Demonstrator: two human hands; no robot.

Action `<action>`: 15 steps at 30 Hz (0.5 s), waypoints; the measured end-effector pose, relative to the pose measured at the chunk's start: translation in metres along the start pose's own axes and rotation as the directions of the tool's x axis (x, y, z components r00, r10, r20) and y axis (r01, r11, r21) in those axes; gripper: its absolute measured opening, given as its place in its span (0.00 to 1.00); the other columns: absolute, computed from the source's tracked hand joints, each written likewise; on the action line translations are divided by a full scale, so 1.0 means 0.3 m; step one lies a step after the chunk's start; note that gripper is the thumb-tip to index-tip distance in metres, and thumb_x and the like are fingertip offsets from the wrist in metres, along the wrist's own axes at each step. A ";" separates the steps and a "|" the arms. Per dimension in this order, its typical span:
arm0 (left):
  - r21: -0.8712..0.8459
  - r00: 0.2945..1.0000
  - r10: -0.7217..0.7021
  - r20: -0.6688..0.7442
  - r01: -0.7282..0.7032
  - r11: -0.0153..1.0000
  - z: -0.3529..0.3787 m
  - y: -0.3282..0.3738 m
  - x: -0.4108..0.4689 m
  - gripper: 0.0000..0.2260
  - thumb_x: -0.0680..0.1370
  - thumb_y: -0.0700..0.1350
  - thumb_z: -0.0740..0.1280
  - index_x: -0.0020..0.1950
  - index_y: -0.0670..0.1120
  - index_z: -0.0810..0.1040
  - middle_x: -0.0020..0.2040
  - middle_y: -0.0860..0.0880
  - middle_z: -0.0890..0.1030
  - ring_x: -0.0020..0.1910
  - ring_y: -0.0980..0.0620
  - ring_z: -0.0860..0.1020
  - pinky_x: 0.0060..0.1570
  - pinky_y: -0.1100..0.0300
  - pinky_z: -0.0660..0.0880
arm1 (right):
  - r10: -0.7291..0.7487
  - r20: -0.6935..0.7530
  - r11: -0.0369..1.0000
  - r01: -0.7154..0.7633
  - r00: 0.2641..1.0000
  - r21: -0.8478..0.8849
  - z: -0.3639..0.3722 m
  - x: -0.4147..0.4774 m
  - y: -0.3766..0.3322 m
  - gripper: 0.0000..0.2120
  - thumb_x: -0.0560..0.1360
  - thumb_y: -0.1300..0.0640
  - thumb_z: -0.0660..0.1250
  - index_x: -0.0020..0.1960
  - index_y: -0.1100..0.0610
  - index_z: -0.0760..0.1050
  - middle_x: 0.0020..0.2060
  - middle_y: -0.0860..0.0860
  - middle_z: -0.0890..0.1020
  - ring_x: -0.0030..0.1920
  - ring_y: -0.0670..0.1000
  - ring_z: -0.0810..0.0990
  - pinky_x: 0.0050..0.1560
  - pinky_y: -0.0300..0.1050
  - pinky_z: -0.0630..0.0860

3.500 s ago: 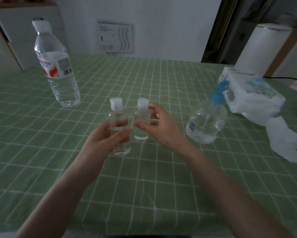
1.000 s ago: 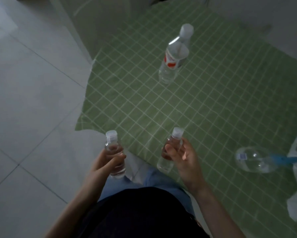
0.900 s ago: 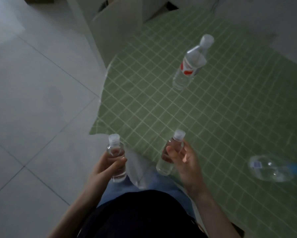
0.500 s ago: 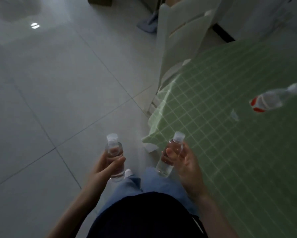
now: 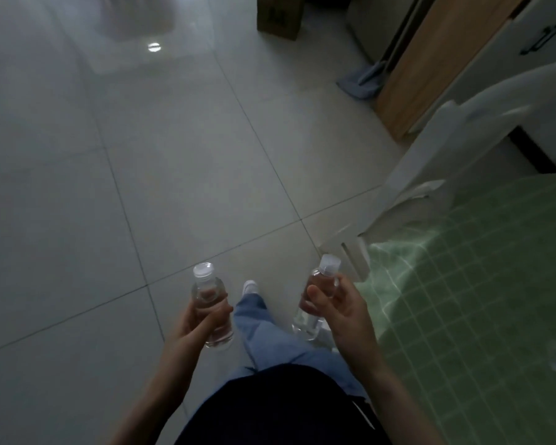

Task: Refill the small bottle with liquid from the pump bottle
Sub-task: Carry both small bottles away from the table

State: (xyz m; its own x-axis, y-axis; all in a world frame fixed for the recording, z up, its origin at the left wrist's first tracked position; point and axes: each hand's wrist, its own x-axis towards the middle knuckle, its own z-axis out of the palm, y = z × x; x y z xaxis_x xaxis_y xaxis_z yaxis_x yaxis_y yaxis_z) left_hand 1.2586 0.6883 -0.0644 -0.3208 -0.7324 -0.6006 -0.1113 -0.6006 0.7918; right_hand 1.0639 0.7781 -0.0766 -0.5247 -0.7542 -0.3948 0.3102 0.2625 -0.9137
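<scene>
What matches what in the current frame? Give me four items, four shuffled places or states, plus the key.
Things:
1. left bottle
2. right bottle
3. tablecloth
4. cardboard box

Places or states:
A. green with a pale grid, right side of view
B. on the floor, top of view
C. held upright, white cap on
D. held tilted, cap leaning toward the tablecloth

Pairs: 1-C, 2-D, 3-A, 4-B
</scene>
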 end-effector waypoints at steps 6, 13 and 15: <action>-0.032 0.995 -0.020 -0.100 0.017 0.999 -0.023 0.174 0.236 0.11 0.67 0.43 0.68 0.49 0.48 0.80 0.43 0.48 0.85 0.48 0.48 0.80 0.53 0.52 0.73 | 0.000 0.038 1.000 0.001 0.999 -0.005 0.109 0.299 -0.108 0.12 0.66 0.52 0.70 0.47 0.55 0.76 0.36 0.46 0.83 0.39 0.44 0.81 0.47 0.46 0.79; -0.004 1.000 -0.024 0.006 0.024 1.000 0.010 0.368 0.482 0.12 0.66 0.44 0.67 0.50 0.49 0.79 0.43 0.51 0.86 0.43 0.55 0.83 0.46 0.58 0.74 | -0.010 -0.008 0.999 0.011 1.000 0.051 0.173 0.535 -0.232 0.09 0.68 0.59 0.69 0.48 0.58 0.74 0.34 0.45 0.83 0.38 0.40 0.81 0.41 0.36 0.80; 0.014 0.999 -0.013 0.051 0.012 1.000 0.027 0.430 0.570 0.12 0.67 0.44 0.67 0.50 0.49 0.79 0.43 0.52 0.86 0.43 0.56 0.83 0.43 0.63 0.77 | -0.004 -0.041 0.998 0.007 0.999 0.060 0.192 0.592 -0.262 0.09 0.68 0.59 0.69 0.48 0.58 0.75 0.34 0.46 0.83 0.37 0.41 0.81 0.40 0.36 0.80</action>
State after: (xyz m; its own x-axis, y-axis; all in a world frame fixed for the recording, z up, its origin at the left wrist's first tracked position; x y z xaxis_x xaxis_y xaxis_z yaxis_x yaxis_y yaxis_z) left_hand 1.1817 0.4883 -0.0640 -0.3669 -0.7075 -0.6041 -0.1278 -0.6048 0.7860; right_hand 0.9921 0.5889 -0.0694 -0.5583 -0.7297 -0.3947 0.3538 0.2209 -0.9089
